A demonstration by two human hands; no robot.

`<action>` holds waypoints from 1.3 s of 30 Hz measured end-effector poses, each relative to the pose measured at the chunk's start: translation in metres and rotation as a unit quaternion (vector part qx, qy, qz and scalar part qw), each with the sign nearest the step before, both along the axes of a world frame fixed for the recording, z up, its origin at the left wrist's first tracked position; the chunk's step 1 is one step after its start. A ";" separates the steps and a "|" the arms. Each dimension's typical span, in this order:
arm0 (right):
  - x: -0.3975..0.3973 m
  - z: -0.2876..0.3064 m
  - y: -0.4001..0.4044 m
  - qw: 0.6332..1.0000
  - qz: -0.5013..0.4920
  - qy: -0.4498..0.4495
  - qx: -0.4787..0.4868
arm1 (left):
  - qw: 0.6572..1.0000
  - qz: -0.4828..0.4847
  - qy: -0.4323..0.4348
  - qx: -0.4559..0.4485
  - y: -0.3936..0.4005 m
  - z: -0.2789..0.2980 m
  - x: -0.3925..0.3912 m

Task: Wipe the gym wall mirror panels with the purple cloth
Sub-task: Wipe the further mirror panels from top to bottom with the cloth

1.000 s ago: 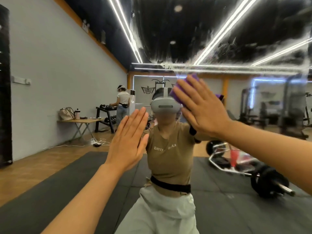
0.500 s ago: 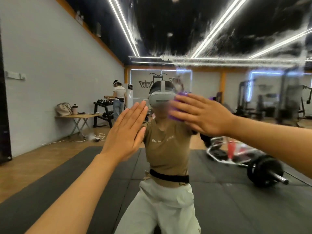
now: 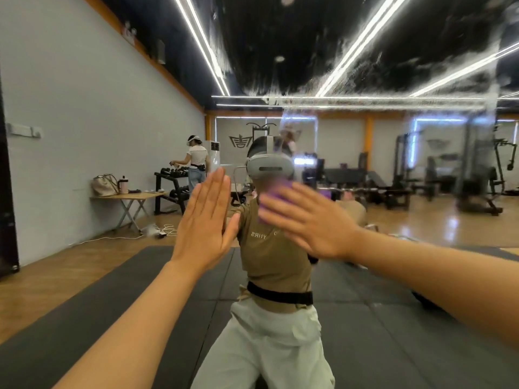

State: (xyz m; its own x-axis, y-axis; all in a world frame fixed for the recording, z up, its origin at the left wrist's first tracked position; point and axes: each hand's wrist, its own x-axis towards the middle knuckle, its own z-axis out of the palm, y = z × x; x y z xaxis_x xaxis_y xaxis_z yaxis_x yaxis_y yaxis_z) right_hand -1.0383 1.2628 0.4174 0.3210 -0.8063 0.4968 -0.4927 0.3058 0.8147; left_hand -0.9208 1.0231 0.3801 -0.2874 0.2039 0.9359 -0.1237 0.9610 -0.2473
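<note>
The wall mirror (image 3: 365, 66) fills the view and carries wet, streaky smears across its upper part. My right hand (image 3: 306, 220) lies flat with straight fingers, pressing the purple cloth (image 3: 273, 196) against the glass at centre; only the cloth's upper edges show past the fingers. My left hand (image 3: 205, 220) rests flat on the mirror just left of it, fingers straight and together, holding nothing.
The mirror reflects my own body, dark floor mats (image 3: 84, 304), a folding table with a bag (image 3: 105, 185), a dumbbell rack with another person (image 3: 196, 161), and gym machines (image 3: 477, 178) at right. A cable lies on the wooden floor (image 3: 157, 233).
My right hand with the cloth has swept down and turned so its fingers point left. My left hand stayed flat on the glass.
</note>
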 end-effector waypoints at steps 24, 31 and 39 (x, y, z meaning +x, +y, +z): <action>0.024 0.125 -0.066 0.963 0.045 -0.103 -0.245 | 0.997 0.049 -0.052 0.027 -0.035 0.006 0.029; 0.017 -0.050 -0.042 0.998 0.009 -0.008 0.064 | 0.996 0.039 -0.053 0.061 -0.046 0.002 0.038; 0.021 -0.003 -0.046 0.993 0.034 -0.001 0.115 | 0.996 0.061 -0.064 0.028 -0.057 0.003 0.040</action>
State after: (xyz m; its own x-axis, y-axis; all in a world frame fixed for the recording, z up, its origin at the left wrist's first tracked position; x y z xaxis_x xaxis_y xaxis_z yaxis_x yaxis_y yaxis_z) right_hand -1.0178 1.2164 0.4146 0.3783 -0.8750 0.3021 -0.5074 0.0770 0.8583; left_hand -0.8810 0.9661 0.3836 -0.4240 0.1092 0.8991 -0.2106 0.9536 -0.2151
